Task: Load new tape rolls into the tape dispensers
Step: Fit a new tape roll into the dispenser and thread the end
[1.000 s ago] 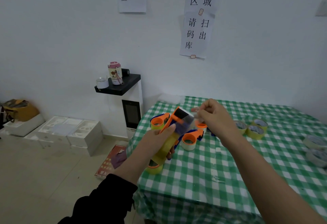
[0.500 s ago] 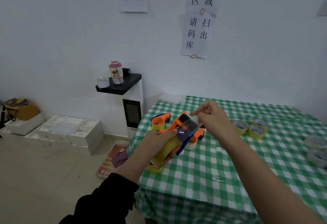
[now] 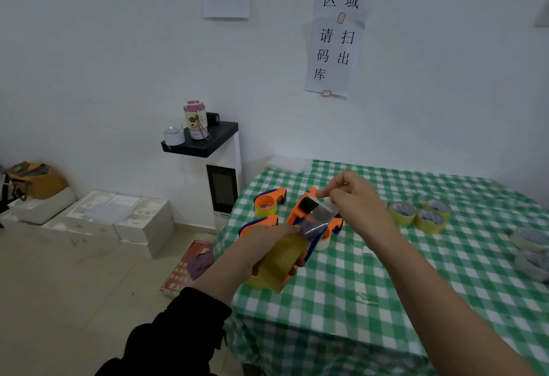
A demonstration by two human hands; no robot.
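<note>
An orange and blue tape dispenser [image 3: 300, 212] with a yellowish tape roll [image 3: 277, 262] loaded on it is gripped by my left hand [image 3: 261, 245] above the table's left edge. With my right hand [image 3: 353, 197] I pinch the free end of the clear tape strip [image 3: 319, 215] near the dispenser's front roller. Two more orange dispensers [image 3: 269, 201] with rolls lie on the green checked tablecloth [image 3: 356, 286] behind it, and a third is partly hidden under the held one.
Three yellow tape rolls [image 3: 421, 213] sit to the right on the table, and pale rolls [image 3: 530, 245] lie near the right edge. A white cabinet with a black shelf [image 3: 208, 143] stands left of the table. White boxes [image 3: 118, 221] lie on the floor.
The held dispenser has dropped slightly and my right hand has shifted a little right, drawing the tape strip further over the dispenser's front.
</note>
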